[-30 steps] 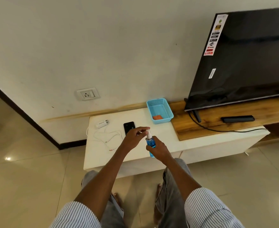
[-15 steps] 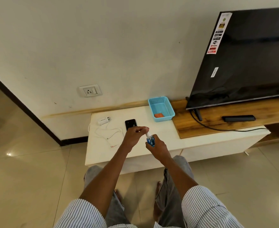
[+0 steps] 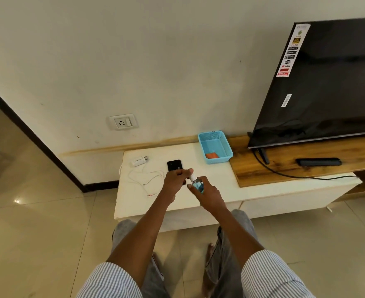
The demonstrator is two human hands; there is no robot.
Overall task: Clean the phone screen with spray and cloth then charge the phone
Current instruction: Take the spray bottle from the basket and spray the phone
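Observation:
My right hand (image 3: 207, 195) grips a small spray bottle (image 3: 198, 185) of blue liquid, held above the white table (image 3: 216, 190). My left hand (image 3: 175, 179) pinches the bottle's white top with its fingertips. The black phone (image 3: 174, 165) lies flat on the table just beyond my left hand, its near end hidden by that hand. A white charger plug (image 3: 139, 161) with its coiled white cable (image 3: 147, 179) lies to the left of the phone. An orange cloth (image 3: 211, 155) sits in the blue basket (image 3: 222, 139).
A wall socket (image 3: 123, 122) is on the wall above the table's left end. A large television (image 3: 323, 82) stands on a wooden shelf (image 3: 284, 168) to the right, with a black remote (image 3: 318, 161) and a black cable (image 3: 295, 175). My knees are against the table's front.
The bottle has tipped, its top now leaning left toward the phone. My left hand stays pinched on the bottle's top throughout. Both hands shifted slightly forward over the table.

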